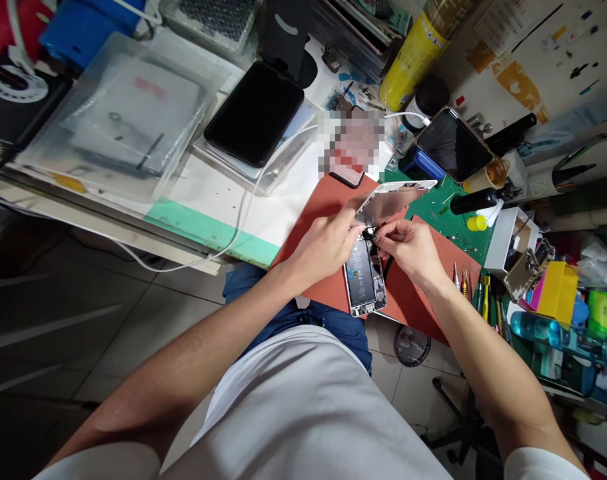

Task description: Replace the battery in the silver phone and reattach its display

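An opened smartphone (pixel 363 280) lies on a reddish-brown mat (pixel 318 207), its dark battery and inner parts showing. Its detached-looking screen panel (pixel 393 200) is tilted up above the far end of the body, metal backing facing me. My left hand (pixel 328 247) grips the panel's left edge, fingers behind it and thumb in front. At the gap between panel and body, my right hand (pixel 408 247) is closed in a pinch. A small dark item shows at its fingertips, too small to name. Whether a cable still links the panel to the body is hidden.
A black phone (pixel 256 113) rests on boxes at the back left. Another phone (pixel 454 143) leans at the back right. Screwdrivers (pixel 464 283) stand by the mat's right edge, near a blue bottle (pixel 548 330). A white cable (pixel 243 220) crosses the bench's front edge.
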Motion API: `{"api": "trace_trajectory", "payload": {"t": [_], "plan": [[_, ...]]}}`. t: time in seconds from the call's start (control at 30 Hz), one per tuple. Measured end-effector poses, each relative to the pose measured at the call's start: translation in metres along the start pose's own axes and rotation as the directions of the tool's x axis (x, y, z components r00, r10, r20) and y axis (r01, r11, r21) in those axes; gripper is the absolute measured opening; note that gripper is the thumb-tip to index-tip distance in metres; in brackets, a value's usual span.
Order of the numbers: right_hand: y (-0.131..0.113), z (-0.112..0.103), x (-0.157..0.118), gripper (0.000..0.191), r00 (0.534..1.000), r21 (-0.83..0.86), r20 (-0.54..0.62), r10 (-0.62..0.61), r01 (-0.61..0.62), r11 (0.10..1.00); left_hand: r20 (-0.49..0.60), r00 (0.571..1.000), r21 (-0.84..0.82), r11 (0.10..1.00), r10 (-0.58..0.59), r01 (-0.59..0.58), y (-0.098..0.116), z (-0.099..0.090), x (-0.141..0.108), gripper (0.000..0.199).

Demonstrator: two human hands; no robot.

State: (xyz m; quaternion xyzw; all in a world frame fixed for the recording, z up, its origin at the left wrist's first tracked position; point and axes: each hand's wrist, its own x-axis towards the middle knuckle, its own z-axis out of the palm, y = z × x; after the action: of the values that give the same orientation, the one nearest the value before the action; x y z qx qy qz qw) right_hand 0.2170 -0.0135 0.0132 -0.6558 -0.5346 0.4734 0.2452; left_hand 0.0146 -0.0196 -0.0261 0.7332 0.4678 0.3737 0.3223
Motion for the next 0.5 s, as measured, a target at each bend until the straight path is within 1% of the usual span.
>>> {"api": "trace_trajectory", "payload": {"t": [0.1,0.2,0.37,0.5], "plan": [[-0.0005,0.0000,-0.0007,0.021,1.000,0.034,0.015,-0.010,0.009,0.999,-0.012,1.000,0.012,1.000,0.006,-0.006,-0.0006,0.0004,0.0000,0.034],[0.0002,0.0007,-0.0007,0.022,1.000,0.066,0.004,-0.008,0.008,0.998,-0.006,1.000,0.017,1.000,0.013,-0.013,-0.0001,0.0003,0.0006,0.035],[0.0007,0.0023,0.0010,0.021,1.000,0.021,-0.007,-0.019,0.019,1.000,-0.005,1.000,-0.022,1.000,0.018,-0.018,0.0002,0.0006,0.0011,0.031],[-0.0008,0.0024,0.0008,0.023,1.000,0.032,-0.004,-0.011,0.011,0.999,-0.008,1.000,0.002,1.000,0.021,-0.021,-0.0004,0.0009,0.0006,0.035]]}}
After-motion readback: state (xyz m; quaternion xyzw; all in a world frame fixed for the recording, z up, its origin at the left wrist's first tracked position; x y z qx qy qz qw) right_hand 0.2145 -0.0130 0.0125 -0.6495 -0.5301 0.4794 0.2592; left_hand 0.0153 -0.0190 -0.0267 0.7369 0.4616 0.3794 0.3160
